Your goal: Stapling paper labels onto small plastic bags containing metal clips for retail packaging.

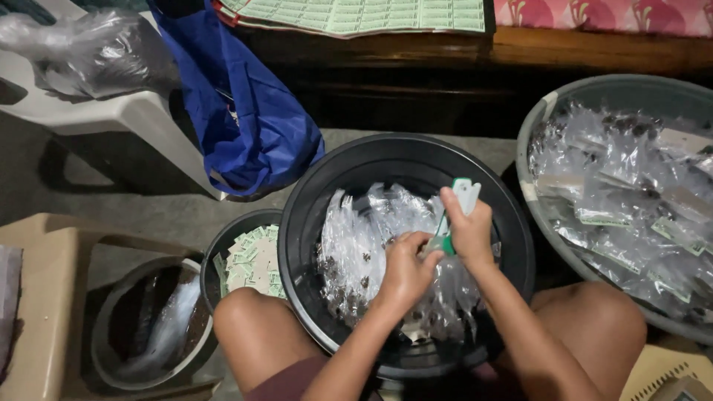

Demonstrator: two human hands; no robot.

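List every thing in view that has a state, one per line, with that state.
Left hand: closed on a clear packet.
Right hand: gripping the stapler.
Green-and-white stapler: held upright over the basin.
Black basin: on the lap, part-filled with clear packets.
Grey basin: heaped with labelled packets.
Small tub: holding paper labels.
Blue bag: hanging, slack.

Blue bag [245, 111] beside white chair [111, 111], grey basin [531, 148] right

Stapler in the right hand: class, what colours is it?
The stapler is green and white, clearest in the head view, gripped by the right hand.
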